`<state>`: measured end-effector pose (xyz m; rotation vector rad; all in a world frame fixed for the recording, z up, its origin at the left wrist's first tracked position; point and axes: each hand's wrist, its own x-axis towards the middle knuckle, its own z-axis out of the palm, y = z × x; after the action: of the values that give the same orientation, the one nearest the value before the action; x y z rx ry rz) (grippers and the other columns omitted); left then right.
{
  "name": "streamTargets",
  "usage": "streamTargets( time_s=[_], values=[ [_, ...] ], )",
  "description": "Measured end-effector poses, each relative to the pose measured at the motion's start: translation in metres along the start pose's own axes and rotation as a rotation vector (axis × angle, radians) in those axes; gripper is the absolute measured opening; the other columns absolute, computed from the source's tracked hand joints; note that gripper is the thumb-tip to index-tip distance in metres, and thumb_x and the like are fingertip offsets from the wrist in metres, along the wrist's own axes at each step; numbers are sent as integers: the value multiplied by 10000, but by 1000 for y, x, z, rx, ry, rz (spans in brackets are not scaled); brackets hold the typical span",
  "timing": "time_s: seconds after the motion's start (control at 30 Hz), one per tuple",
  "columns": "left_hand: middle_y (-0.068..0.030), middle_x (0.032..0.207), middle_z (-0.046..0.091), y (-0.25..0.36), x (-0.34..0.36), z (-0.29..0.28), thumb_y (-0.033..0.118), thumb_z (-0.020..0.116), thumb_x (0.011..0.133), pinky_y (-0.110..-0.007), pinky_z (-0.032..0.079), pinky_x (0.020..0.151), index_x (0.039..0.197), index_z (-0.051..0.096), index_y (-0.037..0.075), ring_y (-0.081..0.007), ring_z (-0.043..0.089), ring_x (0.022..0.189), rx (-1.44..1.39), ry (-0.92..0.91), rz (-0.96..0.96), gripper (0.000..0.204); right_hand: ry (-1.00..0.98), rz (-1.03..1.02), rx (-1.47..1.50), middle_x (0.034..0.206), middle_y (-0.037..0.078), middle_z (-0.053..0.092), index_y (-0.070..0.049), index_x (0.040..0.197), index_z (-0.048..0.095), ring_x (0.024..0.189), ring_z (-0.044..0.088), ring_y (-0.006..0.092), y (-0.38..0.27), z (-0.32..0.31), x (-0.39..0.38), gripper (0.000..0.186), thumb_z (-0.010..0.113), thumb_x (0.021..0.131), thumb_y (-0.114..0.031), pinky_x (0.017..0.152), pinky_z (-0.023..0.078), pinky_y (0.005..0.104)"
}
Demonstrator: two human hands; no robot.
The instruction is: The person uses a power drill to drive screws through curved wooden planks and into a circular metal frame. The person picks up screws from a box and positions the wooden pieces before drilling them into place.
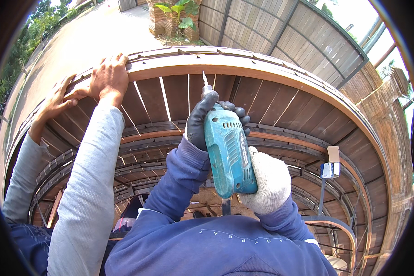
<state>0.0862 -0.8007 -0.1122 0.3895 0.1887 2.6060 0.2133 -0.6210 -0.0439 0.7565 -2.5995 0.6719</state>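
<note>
A worn teal power drill (230,152) points away from me, its body tilted slightly. My left hand (198,117), in a black glove, wraps round the drill's front end. In a white knit glove, my right hand (271,181) is closed at the drill's rear right side, where its grip is mostly hidden. The thin drill bit (204,78) reaches the inner edge of a curved wooden rail (257,70); I cannot tell whether the tip touches the wood.
At the left, a co-worker's bare hands (109,79) rest on the same rail, grey sleeves beside my left arm. Dark slats (303,108) line the curved structure below. A small open box (331,169) sits at the right. Beyond stand a slatted wooden panel (303,34) and a plant (179,11).
</note>
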Motion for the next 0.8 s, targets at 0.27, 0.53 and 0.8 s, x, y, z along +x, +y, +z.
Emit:
streamTargets(
  time_s=[0.27, 0.53, 0.8],
  values=[
    [-240, 1078, 719, 3, 2, 0, 513, 579, 1024, -578, 617, 935, 1020, 748, 10, -403, 702, 1108, -30, -1, -21, 530, 15, 4, 20, 897, 159, 665, 88, 1277, 623, 758, 679, 337, -2, 1, 2, 883, 930, 506, -215, 686, 539, 434],
    [-221, 1091, 688, 5, 2, -1, 540, 576, 1019, -557, 589, 1000, 1081, 726, 7, -366, 687, 1102, -61, -88, -58, 557, 54, -12, 7, 879, 167, 660, 107, 1265, 618, 746, 681, 337, -9, 1, 5, 777, 885, 607, -208, 676, 543, 429],
    [-186, 1126, 582, -5, -7, 2, 573, 618, 998, -581, 597, 1029, 1190, 620, 30, -371, 643, 1207, -195, -134, -35, 576, -79, 62, -25, 962, 177, 672, 116, 1309, 591, 794, 685, 323, -13, 3, 2, 810, 869, 624, -216, 732, 530, 435]
  ],
)
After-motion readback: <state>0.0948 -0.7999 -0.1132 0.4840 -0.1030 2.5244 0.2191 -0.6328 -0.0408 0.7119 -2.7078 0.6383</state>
